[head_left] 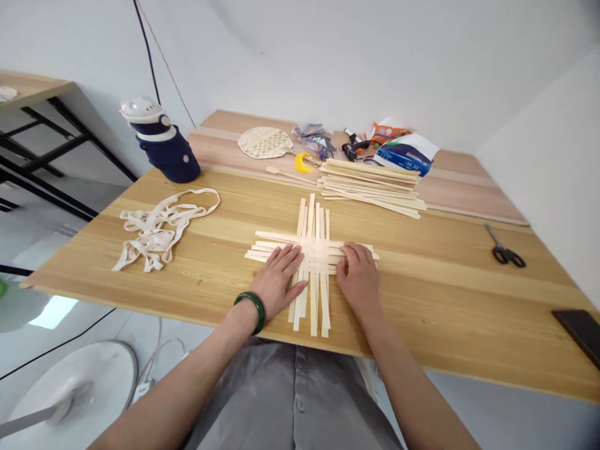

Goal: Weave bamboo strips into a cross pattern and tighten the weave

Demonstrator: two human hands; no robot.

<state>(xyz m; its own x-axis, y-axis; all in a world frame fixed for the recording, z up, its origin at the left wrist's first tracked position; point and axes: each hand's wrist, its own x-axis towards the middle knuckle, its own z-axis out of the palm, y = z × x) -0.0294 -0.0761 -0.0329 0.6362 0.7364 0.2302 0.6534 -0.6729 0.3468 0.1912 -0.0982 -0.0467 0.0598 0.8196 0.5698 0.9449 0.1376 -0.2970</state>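
Observation:
Thin pale bamboo-like strips lie on the table in a cross, woven over and under each other at the centre. My left hand rests flat on the left side of the weave, fingers stretched out, with a green bangle at the wrist. At the right side, my right hand has its fingers bent and closed on the ends of the crosswise strips; its thumb is near the weave's edge. Part of the strips under both hands is hidden.
Behind the weave lies a stack of loose strips. Scissors are at right, a dark flat object at the right edge. White cloth tape and a blue jug stand left. A woven fan and yellow tape lie farther back.

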